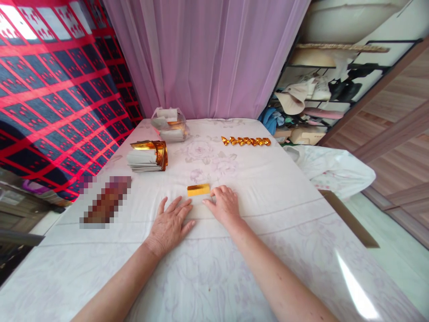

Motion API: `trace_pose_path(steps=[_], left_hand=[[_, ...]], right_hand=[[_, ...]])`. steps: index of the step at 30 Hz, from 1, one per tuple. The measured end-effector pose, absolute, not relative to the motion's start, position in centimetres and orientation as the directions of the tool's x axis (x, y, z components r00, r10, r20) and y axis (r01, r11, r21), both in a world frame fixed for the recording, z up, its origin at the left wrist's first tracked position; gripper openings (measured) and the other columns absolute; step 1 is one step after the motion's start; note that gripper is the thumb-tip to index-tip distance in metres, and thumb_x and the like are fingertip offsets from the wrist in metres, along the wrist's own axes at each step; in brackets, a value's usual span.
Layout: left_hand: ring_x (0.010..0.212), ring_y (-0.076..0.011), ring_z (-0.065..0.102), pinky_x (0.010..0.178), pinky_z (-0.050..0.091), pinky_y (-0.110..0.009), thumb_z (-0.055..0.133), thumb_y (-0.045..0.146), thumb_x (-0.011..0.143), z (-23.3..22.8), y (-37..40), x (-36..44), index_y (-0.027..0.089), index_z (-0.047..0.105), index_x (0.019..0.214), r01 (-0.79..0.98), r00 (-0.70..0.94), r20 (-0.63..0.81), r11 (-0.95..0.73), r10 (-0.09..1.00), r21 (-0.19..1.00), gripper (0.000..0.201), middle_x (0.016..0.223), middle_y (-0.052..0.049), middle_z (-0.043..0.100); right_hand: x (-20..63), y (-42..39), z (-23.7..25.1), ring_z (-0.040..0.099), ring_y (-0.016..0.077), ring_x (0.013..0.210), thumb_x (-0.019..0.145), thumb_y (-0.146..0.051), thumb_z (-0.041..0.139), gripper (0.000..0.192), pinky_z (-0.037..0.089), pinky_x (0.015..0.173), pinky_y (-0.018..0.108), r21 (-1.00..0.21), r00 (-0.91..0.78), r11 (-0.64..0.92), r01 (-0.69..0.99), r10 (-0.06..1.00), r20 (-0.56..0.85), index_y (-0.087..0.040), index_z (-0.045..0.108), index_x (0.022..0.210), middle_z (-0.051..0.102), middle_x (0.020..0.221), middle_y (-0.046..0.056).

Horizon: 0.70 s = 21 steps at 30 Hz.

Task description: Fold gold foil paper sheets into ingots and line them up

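Gold foil strip [198,189] long axis left-right (flat) | right hand [225,205] fingertips seemingly touching | left hand [170,225] spread, empty

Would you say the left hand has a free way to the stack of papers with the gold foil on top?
Probably yes. The left hand lies flat on the sheet, and nothing lies between it and the stack of papers, though the arm would need to stretch forward.

You were in a home bedroom: a bed sheet [268,188] with a pale flower print lay under your arms, a pink curtain [208,53] hung behind, and a cluttered rack [318,94] held hats and clothes.
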<state>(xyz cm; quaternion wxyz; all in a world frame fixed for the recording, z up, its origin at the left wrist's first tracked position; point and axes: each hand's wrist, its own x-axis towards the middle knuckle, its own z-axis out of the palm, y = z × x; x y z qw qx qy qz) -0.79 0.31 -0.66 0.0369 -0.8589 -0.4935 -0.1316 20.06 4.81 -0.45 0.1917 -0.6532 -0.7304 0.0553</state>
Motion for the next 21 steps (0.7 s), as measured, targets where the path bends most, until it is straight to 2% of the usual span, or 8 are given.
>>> trace_pose_path(steps=[6, 10, 13, 15, 18, 21], left_hand=[[0.133, -0.0291, 0.048, 0.118, 0.014, -0.054, 0.042, 0.049, 0.097, -0.6, 0.3, -0.7, 0.025, 0.063, 0.123, 0.858, 0.474, 0.262, -0.508, 0.841, 0.078, 0.04, 0.135, -0.003, 0.063], [0.134, -0.0293, 0.048, 0.118, 0.014, -0.055, 0.043, 0.048, 0.097, -0.6, 0.3, -0.6, 0.025, 0.063, 0.124, 0.86, 0.47, 0.25, -0.503, 0.847, 0.087, 0.041, 0.136, -0.004, 0.062], [0.134, -0.0294, 0.047, 0.117, 0.014, -0.055, 0.045, 0.047, 0.096, -0.5, 0.3, -0.5, 0.025, 0.063, 0.123, 0.864, 0.463, 0.248, -0.496, 0.851, 0.091, 0.039, 0.137, -0.004, 0.061], [0.134, -0.0297, 0.048, 0.117, 0.015, -0.056, 0.045, 0.046, 0.096, -0.5, 0.3, -0.5, 0.024, 0.063, 0.123, 0.862, 0.465, 0.25, -0.498, 0.85, 0.09, 0.039, 0.137, -0.004, 0.061], [0.133, -0.0305, 0.048, 0.116, 0.017, -0.057, 0.045, 0.046, 0.097, -0.4, 0.2, -0.4, 0.023, 0.063, 0.123, 0.86, 0.465, 0.257, -0.501, 0.847, 0.097, 0.04, 0.136, -0.005, 0.062], [0.133, -0.0306, 0.048, 0.116, 0.018, -0.058, 0.044, 0.045, 0.097, -0.3, 0.2, -0.4, 0.023, 0.063, 0.123, 0.859, 0.463, 0.258, -0.501, 0.848, 0.103, 0.039, 0.136, -0.005, 0.062]], right_hand=[[22.5, 5.3, -1.6, 0.059, 0.0223, 0.091, 0.087, -0.032, 0.064, 0.008, 0.042, 0.079, 0.033, -0.405, -0.112, 0.203, 0.891, 0.965, 0.236, -0.024, 0.066, 0.084, 0.065, 0.094, 0.005], [23.1, 5.1, -1.5, 0.06, 0.0215, 0.09, 0.088, -0.021, 0.055, 0.012, 0.045, 0.081, 0.033, -0.434, -0.133, 0.251, 0.865, 0.95, 0.284, -0.023, 0.067, 0.088, 0.068, 0.094, 0.006], [22.5, 4.0, -0.6, 0.057, 0.0237, 0.109, 0.093, -0.022, 0.048, 0.025, 0.043, 0.095, 0.037, -0.409, -0.199, 0.355, 0.841, 0.905, 0.376, -0.019, 0.067, 0.108, 0.066, 0.116, 0.011], [21.6, 3.1, 0.0, 0.048, 0.0248, 0.127, 0.096, -0.026, 0.045, 0.034, 0.036, 0.106, 0.04, -0.346, -0.297, 0.442, 0.828, 0.868, 0.398, -0.018, 0.061, 0.125, 0.058, 0.136, 0.011], [20.2, 2.2, 0.4, 0.028, 0.0256, 0.145, 0.099, -0.034, 0.043, 0.047, 0.02, 0.118, 0.048, -0.267, -0.488, 0.552, 0.79, 0.83, 0.27, -0.018, 0.048, 0.142, 0.041, 0.153, 0.009], [19.4, 2.2, 0.2, 0.024, 0.0249, 0.147, 0.099, -0.043, 0.041, 0.056, 0.012, 0.12, 0.052, -0.286, -0.539, 0.541, 0.791, 0.837, 0.091, -0.016, 0.04, 0.148, 0.036, 0.156, 0.011]])
